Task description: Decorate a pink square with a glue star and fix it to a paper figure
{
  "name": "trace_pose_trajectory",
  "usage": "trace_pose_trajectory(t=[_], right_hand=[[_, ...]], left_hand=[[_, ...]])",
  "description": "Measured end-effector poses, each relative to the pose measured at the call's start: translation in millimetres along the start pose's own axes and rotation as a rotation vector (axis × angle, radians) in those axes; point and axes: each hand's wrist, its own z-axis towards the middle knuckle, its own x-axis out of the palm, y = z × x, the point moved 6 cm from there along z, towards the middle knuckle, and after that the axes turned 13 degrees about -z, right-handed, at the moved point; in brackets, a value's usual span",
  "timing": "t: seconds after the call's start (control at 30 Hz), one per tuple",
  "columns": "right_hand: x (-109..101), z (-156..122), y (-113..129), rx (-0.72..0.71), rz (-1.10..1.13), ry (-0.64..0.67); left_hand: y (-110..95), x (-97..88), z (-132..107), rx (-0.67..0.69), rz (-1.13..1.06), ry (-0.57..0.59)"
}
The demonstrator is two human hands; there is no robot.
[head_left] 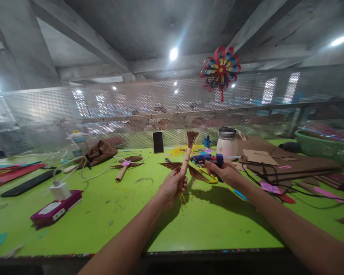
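Note:
My left hand (173, 186) is closed around a tan paper stick (185, 162) that stands upright, with pleated brown paper fans (192, 137) at its top and sides. My right hand (222, 170) grips a blue glue gun (205, 158) whose nozzle points left and touches the stick. Both hands hover over the green table (126, 214), near its middle.
A second finished brown fan stick (126, 165) lies to the left, near a white charger and cable (60, 189) on a magenta box (55, 209). A white jar (227, 144), black phone (158, 142), brown cardboard sheets (286, 160) and a green basket (323, 147) stand behind and right. A mesh screen closes the back.

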Motion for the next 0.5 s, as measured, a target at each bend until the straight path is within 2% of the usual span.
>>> trace_pose_trajectory(t=[0.2, 0.37, 0.5], right_hand=[[5.7, -0.8, 2.2, -0.061, -0.033, 0.053], [-5.8, -0.8, 8.1, -0.064, -0.071, -0.027], [-0.5, 1.6, 3.8, -0.090, -0.067, -0.036]], left_hand=[[-0.3, -1.5, 2.5, 0.012, 0.015, 0.018], [-0.2, -2.4, 2.8, 0.011, 0.007, 0.011], [0.0, -1.8, 1.9, 0.008, 0.009, 0.012]])
